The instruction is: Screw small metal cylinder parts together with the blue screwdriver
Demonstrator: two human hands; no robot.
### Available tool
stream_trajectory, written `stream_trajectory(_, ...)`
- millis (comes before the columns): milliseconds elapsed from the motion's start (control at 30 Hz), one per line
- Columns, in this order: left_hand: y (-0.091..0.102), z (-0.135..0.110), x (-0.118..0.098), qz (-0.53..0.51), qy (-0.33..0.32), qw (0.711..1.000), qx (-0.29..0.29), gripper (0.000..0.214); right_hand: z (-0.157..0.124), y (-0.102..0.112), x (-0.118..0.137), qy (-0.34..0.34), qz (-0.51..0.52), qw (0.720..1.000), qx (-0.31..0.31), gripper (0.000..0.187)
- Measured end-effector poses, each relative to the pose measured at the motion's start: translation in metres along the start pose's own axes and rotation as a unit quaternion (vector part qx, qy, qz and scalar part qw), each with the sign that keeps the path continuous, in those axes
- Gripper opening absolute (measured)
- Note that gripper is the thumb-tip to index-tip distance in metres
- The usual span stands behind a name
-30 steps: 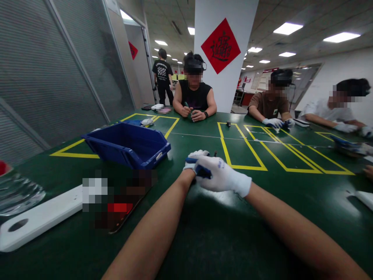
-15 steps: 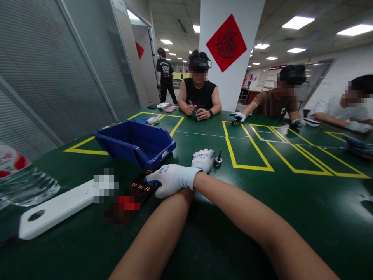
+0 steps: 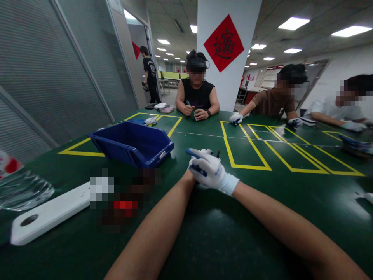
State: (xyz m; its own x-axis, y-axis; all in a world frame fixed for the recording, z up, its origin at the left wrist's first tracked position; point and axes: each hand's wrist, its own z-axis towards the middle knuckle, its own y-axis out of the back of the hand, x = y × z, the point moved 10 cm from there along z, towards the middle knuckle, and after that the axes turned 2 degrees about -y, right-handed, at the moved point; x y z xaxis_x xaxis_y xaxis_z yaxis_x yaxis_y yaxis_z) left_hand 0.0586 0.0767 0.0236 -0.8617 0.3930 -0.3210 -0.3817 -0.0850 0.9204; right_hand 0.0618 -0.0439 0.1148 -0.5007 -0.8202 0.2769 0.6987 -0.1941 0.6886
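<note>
My right hand [image 3: 209,170], in a white glove with a blue palm, lies over my left hand at the middle of the table. Its fingers point left and stand apart, with nothing visible in them. Behind it my gloved left hand [image 3: 206,152] shows only some white knuckles, so its fingers are mostly hidden. Just beyond the right hand rises the dark shaft of a small metal part [image 3: 218,153]; its lower end is covered by the glove. To the left of both hands is a blue plastic bin [image 3: 132,146].
On the left lie a water bottle [image 3: 23,186], a long white device [image 3: 55,210] and a blurred-out dark object with a red patch [image 3: 125,208]. Yellow tape outlines [image 3: 250,167] mark the green table [image 3: 247,249]. Several people sit across it; another person [image 3: 150,74] walks behind.
My right hand has moved right, from the phone with the lit timer to over my left hand, covering most of the metal part. The person walking behind has moved left.
</note>
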Motion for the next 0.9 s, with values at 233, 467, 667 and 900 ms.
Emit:
stream_trajectory(233, -0.001, 0.007, -0.002, 0.019, -0.049, 0.999, 0.004, 0.032, -0.145, 0.134, -0.144, -0.319, 0.063, 0.909, -0.261, 0.055)
stream_trajectory(467, 0.002, 0.005, -0.005, 0.009, -0.060, 0.998, -0.005, 0.035, -0.172, 0.148, -0.175, -0.407, 0.061, 0.879, -0.240, 0.071)
stream_trajectory(667, 0.006, 0.004, -0.006, -0.019, -0.050, 0.999, -0.008, 0.051, -0.147, 0.128, -0.159, -0.345, -0.024, 0.926, -0.153, 0.043)
stream_trajectory(900, 0.011, 0.006, -0.010, 0.009, -0.067, 0.997, -0.029, 0.051, -0.127, 0.105, -0.137, -0.295, -0.032, 0.949, -0.109, 0.035)
